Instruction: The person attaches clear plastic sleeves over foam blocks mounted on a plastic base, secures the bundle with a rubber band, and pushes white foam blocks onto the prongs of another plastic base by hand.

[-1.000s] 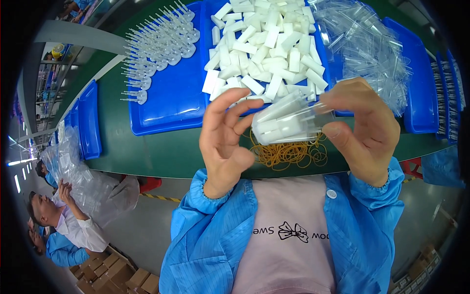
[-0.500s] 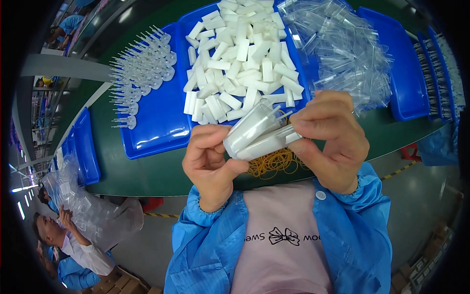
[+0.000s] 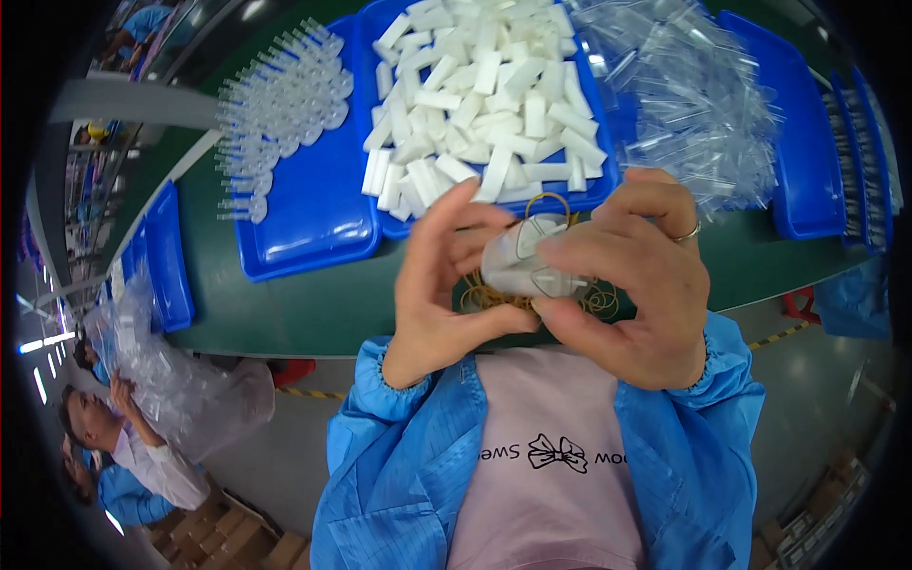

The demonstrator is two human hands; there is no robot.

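In front of my chest, my right hand (image 3: 632, 271) pinches a pair of clear plastic tubes (image 3: 518, 256) with whitish filling, between thumb and fingers. Their ends, with thin clear prongs, face up toward me. My left hand (image 3: 442, 275) curves around the tubes' left side, thumb and fingers spread wide; whether a fingertip touches them is hard to tell. A yellow rubber band (image 3: 548, 196) arches just above the tubes; what holds it is hidden. More yellow rubber bands (image 3: 600, 300) lie on the green table behind and below my hands.
A blue tray (image 3: 394, 224) beyond my hands is heaped with white blocks (image 3: 503, 104). To its left, clear stemmed parts (image 3: 285, 114) stand in rows on another blue tray (image 3: 304, 252). Clear plastic sleeves (image 3: 703, 114) pile up at right. At far left a person (image 3: 142, 437) handles a plastic bag.
The tubes have turned so their ends point up toward me. My left hand has let go of their left end and spread its fingers. A rubber band now shows above the tubes.
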